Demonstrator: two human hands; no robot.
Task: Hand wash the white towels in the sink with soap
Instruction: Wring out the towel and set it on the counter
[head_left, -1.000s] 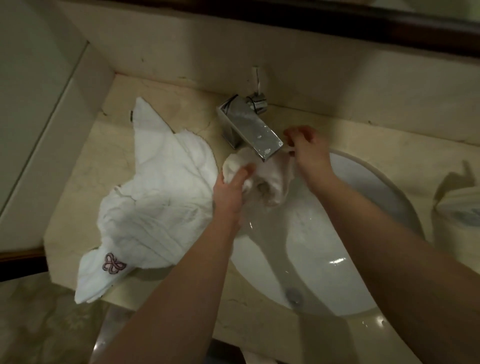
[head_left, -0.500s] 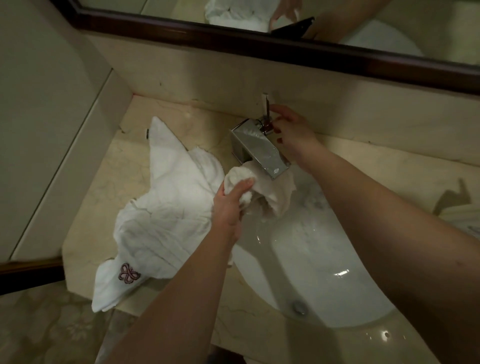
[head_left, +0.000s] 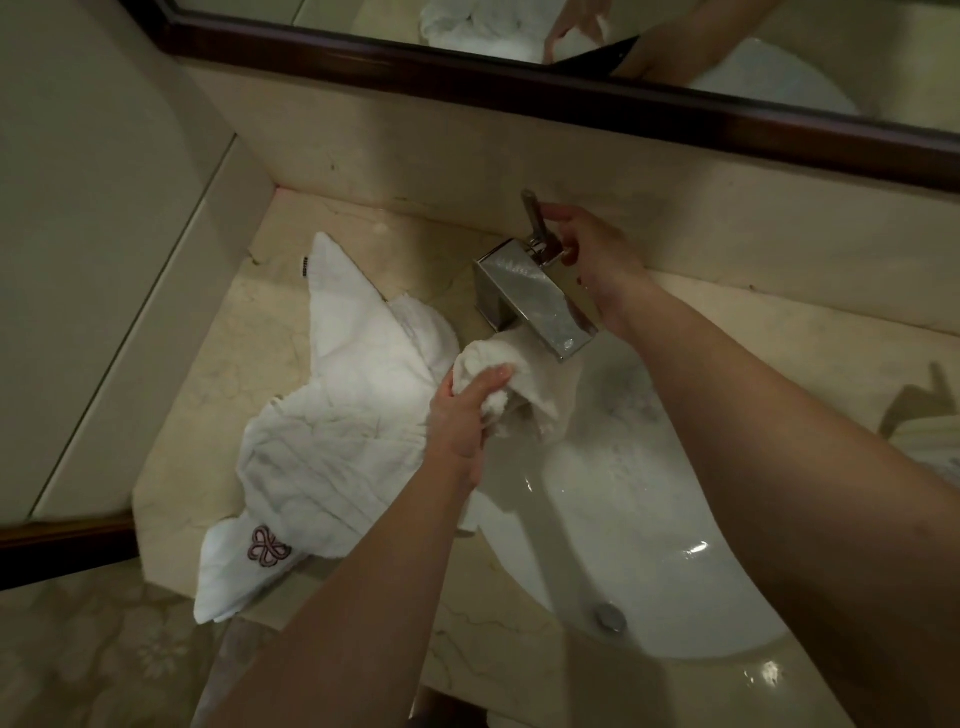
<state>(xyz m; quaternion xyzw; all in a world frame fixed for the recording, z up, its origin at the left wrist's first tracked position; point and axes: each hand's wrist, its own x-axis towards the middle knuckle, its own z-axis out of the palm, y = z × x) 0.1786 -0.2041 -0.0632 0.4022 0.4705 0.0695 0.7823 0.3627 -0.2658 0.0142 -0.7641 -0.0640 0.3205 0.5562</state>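
Beige veined marble countertop (head_left: 270, 332) surrounds an oval white sink (head_left: 649, 545) below a dark-framed mirror (head_left: 519, 88). A large white towel (head_left: 332, 415) lies on the counter left of the chrome box-shaped faucet (head_left: 535, 306). The left hand (head_left: 460, 415) grips a small bunched white towel (head_left: 519, 384) under the spout, while the right hand (head_left: 592, 260) pinches the faucet's lever (head_left: 532, 218).

The right hand (head_left: 597, 265) is no longer gripping the bunched towel (head_left: 511, 384) under the spout; it is now reaching up behind the faucet (head_left: 535, 301), its fingers (head_left: 553, 212) touching the upright lever (head_left: 534, 215).
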